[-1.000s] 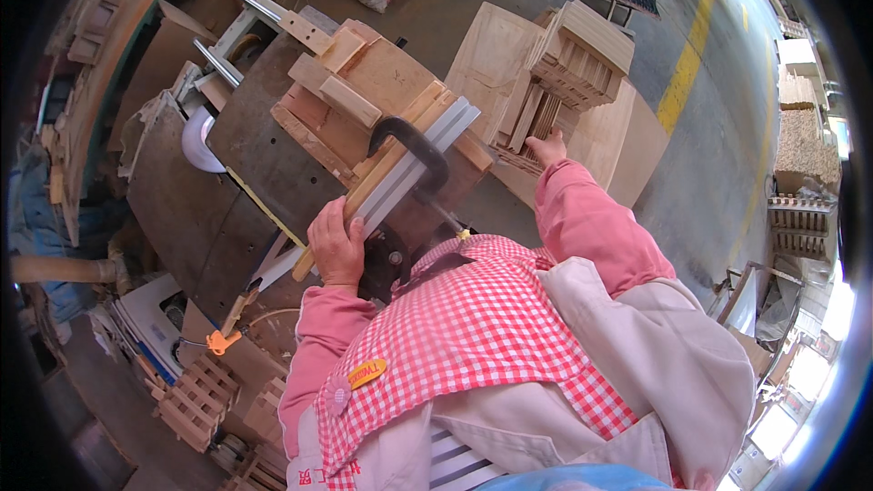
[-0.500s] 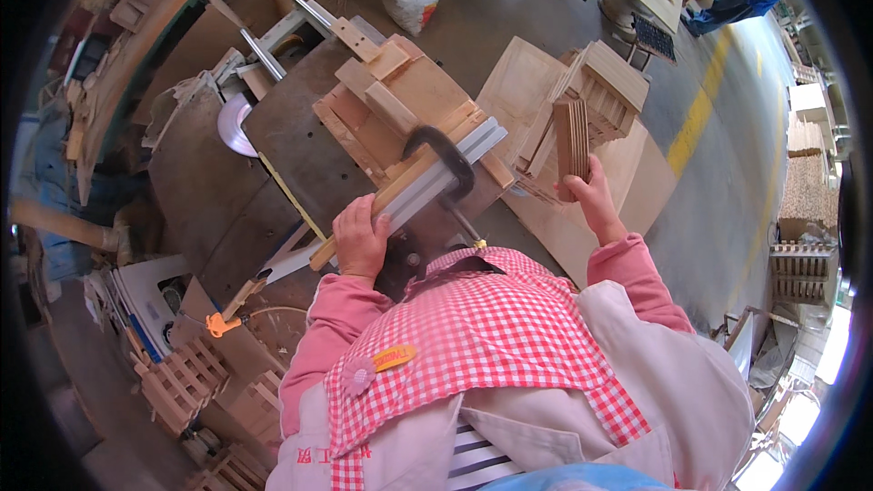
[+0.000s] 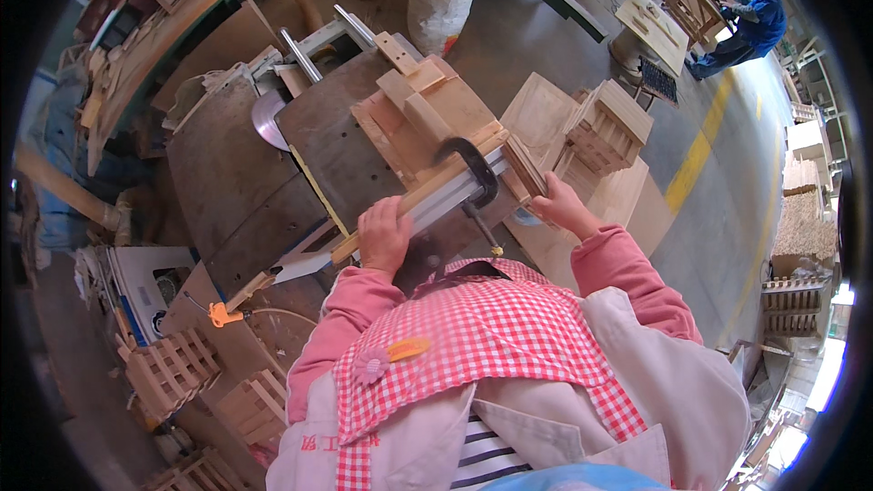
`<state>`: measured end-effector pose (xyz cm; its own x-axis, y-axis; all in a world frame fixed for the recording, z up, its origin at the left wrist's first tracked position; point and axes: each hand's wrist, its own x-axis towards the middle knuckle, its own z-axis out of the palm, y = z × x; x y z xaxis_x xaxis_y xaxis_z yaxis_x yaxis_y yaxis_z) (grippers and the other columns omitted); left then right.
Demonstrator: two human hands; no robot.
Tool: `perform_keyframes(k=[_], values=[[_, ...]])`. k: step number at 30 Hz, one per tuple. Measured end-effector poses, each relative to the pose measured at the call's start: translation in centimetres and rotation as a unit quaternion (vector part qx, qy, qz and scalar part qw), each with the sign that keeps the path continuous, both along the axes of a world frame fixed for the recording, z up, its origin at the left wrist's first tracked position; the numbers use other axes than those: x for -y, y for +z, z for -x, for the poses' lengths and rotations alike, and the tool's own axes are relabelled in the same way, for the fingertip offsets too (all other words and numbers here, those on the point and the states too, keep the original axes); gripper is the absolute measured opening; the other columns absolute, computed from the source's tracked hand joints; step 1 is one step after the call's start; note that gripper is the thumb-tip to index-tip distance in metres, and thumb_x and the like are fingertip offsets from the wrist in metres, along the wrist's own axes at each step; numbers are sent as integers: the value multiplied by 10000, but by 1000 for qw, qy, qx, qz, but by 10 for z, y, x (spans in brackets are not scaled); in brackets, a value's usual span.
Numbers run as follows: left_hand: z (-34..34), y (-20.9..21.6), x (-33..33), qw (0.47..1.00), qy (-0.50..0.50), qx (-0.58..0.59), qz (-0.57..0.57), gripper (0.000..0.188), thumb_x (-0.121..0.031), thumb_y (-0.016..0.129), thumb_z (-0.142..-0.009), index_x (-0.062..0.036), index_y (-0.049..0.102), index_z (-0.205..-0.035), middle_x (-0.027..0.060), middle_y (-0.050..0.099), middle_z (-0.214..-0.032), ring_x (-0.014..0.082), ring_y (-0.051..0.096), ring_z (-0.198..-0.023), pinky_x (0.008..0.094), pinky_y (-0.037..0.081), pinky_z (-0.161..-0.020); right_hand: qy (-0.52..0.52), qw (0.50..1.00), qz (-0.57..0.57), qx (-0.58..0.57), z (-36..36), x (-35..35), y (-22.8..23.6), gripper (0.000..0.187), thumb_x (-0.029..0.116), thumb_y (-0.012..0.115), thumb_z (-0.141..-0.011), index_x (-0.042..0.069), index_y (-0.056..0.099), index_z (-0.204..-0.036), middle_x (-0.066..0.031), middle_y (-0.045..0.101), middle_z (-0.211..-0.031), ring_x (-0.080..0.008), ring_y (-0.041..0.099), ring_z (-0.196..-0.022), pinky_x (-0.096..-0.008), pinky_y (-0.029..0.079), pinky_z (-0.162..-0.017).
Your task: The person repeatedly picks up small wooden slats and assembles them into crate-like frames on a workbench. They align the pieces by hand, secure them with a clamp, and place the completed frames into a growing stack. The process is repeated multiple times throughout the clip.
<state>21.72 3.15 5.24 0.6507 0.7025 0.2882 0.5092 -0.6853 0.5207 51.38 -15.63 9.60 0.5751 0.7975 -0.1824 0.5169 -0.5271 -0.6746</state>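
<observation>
The black clamp (image 3: 486, 175) straddles a wooden rail (image 3: 432, 185) and a silver metal bar (image 3: 446, 203). To the clamp's right, the right hand (image 3: 566, 206) holds a small bundle of thin wooden slats (image 3: 525, 169), its fingers closed around them — just beside the rail's far end. To the clamp's left, the left hand (image 3: 384, 235) lies over the rail, fingers bent across it; how tightly they press, I cannot tell. Beyond the clamp, wooden blocks (image 3: 432, 116) sit on the dark desk (image 3: 327, 127); a round saw blade (image 3: 267, 118) shows well to its left — and stacked wooden pieces (image 3: 607, 132) stand to its right.
</observation>
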Motion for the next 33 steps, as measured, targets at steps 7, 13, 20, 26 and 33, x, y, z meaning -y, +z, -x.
perform_keyframes(k=[7,13,20,26,33], values=[[4,-7,-14,998,-15,45,39,336,-233,606,-854,-73,593,-1150,110,625,-1110,291,577,-1058,422,418,-928,-31,992,55,-110,10,-3,12,384,155,597,-783,-10,460,-1103,-107,577,-704,-197,596,-634,-334,462,-557],[-1,25,-11,771,-78,311,550,591,-358,638,-930,9,445,-1351,139,545,-1314,189,522,-1201,339,404,-1033,146,980,-129,-35,94,-46,40,540,85,612,-782,35,440,-1291,-156,602,-1005,-308,620,-911,-388,494,-812],[26,70,-14,672,-23,389,630,436,-253,673,-900,-20,549,-1248,113,622,-1193,195,581,-1123,336,426,-1002,226,968,-36,-103,204,-104,67,597,122,625,-805,66,397,-1355,-259,593,-1145,-431,594,-1033,-458,489,-871],[70,71,-20,658,-116,385,637,393,-224,632,-866,3,599,-1185,127,608,-1223,206,564,-1144,356,439,-996,235,849,-29,-473,224,-126,77,540,179,637,-902,18,386,-1353,-104,560,-1215,-175,530,-1120,-326,434,-958],[125,35,-32,702,-100,403,579,601,-260,666,-865,-20,451,-1372,110,504,-1368,211,480,-1255,361,389,-1051,244,813,87,-522,225,-147,77,471,73,628,-902,42,426,-1326,-58,599,-1117,-134,604,-980,-284,501,-854]])
